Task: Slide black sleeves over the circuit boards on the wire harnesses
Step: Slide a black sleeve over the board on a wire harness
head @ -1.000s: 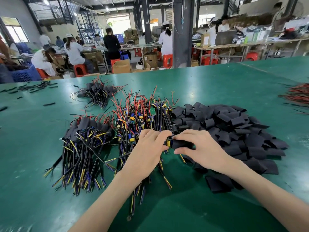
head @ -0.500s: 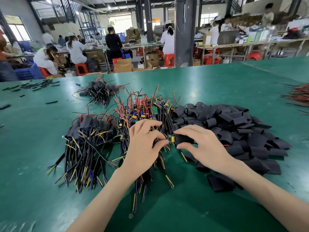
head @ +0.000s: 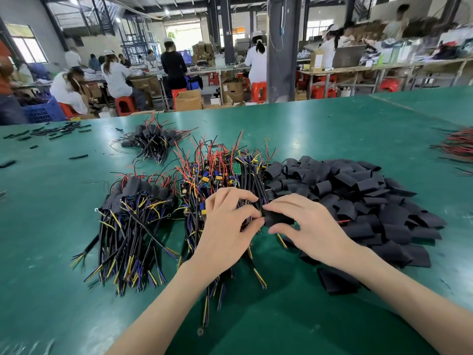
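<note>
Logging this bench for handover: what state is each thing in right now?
left hand, pinches the held harness.
right hand, pinches the black sleeve.
black sleeve, slid onto held harness.
sleeve pile, loose, unused.
middle harness pile, boards bare.
left harness pile, sleeved.
far harness pile, sleeved.
</note>
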